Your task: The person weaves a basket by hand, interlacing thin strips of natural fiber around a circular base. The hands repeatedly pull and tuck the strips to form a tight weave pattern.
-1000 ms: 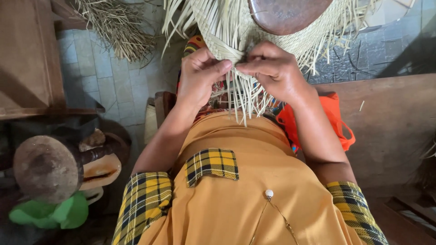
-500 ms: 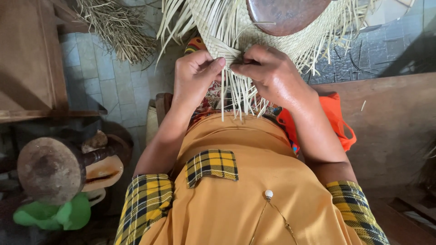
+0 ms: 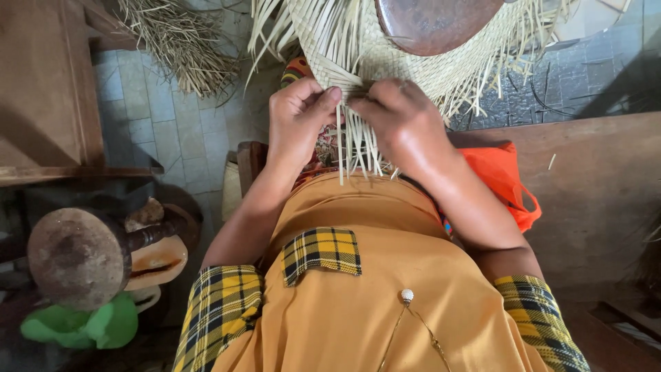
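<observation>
Wooden worktop (image 3: 599, 200) at right, on which an orange bag (image 3: 506, 179) is laid; tiled floor (image 3: 162, 131) strewn with loose straw (image 3: 179, 41).

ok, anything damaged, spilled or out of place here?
Nothing stands out. Both hands, left hand and right hand, pinch loose strands at the edge of the woven straw piece; its fringe is unwoven, not torn. The straw pile lies on the tiled floor.

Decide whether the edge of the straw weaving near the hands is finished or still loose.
Still loose. Unwoven strands hang free below the woven straw piece, where the left hand and right hand pinch them.
</observation>
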